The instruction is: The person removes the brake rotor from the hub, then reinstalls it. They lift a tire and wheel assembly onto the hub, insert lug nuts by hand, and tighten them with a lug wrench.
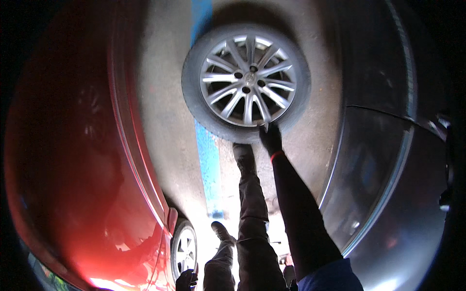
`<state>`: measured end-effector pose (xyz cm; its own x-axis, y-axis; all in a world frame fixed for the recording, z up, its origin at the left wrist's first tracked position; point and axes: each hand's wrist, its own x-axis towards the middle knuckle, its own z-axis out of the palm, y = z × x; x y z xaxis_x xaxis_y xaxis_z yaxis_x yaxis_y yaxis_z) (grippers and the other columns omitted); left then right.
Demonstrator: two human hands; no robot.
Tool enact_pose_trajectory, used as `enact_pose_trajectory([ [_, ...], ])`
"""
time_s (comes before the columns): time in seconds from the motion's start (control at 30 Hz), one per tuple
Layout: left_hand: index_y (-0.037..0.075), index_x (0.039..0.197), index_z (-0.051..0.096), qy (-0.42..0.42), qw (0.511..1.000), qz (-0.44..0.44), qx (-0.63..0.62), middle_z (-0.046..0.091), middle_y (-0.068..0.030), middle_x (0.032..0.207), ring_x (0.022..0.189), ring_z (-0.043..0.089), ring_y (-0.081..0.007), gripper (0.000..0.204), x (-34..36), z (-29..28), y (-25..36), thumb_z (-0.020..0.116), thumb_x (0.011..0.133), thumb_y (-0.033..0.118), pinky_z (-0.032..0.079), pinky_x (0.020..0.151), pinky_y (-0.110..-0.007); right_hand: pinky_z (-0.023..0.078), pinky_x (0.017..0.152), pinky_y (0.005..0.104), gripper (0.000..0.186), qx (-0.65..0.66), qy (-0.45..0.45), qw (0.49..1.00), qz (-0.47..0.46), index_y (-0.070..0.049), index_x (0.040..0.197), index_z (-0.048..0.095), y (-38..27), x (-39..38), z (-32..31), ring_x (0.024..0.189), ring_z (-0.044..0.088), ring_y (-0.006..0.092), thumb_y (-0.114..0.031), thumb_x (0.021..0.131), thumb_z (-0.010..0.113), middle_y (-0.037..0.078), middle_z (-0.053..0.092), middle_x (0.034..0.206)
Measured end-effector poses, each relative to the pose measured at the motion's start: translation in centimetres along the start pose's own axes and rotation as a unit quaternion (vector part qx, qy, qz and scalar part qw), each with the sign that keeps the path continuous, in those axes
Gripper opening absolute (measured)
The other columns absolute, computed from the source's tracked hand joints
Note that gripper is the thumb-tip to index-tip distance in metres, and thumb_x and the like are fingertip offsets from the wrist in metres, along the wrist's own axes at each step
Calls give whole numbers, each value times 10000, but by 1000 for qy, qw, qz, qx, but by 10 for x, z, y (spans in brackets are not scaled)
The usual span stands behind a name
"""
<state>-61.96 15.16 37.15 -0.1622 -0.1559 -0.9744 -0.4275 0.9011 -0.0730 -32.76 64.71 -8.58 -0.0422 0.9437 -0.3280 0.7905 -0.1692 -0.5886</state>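
Note:
A car wheel [249, 104], a grey tyre on a silver multi-spoke alloy rim, lies on the floor with its outer face up. My right hand [271, 137], dark in shadow with a red band at the wrist, reaches down to the wheel's near side. Its fingers are closed at the rim's near edge. My left hand [186, 280] hangs low at the bottom of the view, apart from the wheel. It shows only as a dark shape, so its grip is unclear. One of my shoes [243, 153] stands close against the tyre.
A red car [73, 160] fills the left side, its own wheel [185, 248] at the lower left. A dark grey car [374, 179] stands along the right. A blue stripe [208, 169] runs along the concrete floor between them, passing under the wheel.

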Motion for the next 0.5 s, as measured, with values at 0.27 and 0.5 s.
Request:
enact_pose_trajectory([
  [0.27,44,1354,565,49,989,-123,-69,719,-125,1080,975,713,-255,530,-8,24,-17,581,1010,447,572,808,-425,431,1081,450,856,103,-106,989,28,61,1396,497,-15,132,29,1293,549,403,-516,826,770,289,574,1372],
  [0.5,41,1351,568,49,986,-124,-102,716,-130,1090,970,716,-261,511,-21,41,-39,578,1010,422,573,814,-424,399,862,348,831,134,-179,969,104,59,1415,448,-20,130,16,1020,499,241,-520,886,724,158,519,1100],
])
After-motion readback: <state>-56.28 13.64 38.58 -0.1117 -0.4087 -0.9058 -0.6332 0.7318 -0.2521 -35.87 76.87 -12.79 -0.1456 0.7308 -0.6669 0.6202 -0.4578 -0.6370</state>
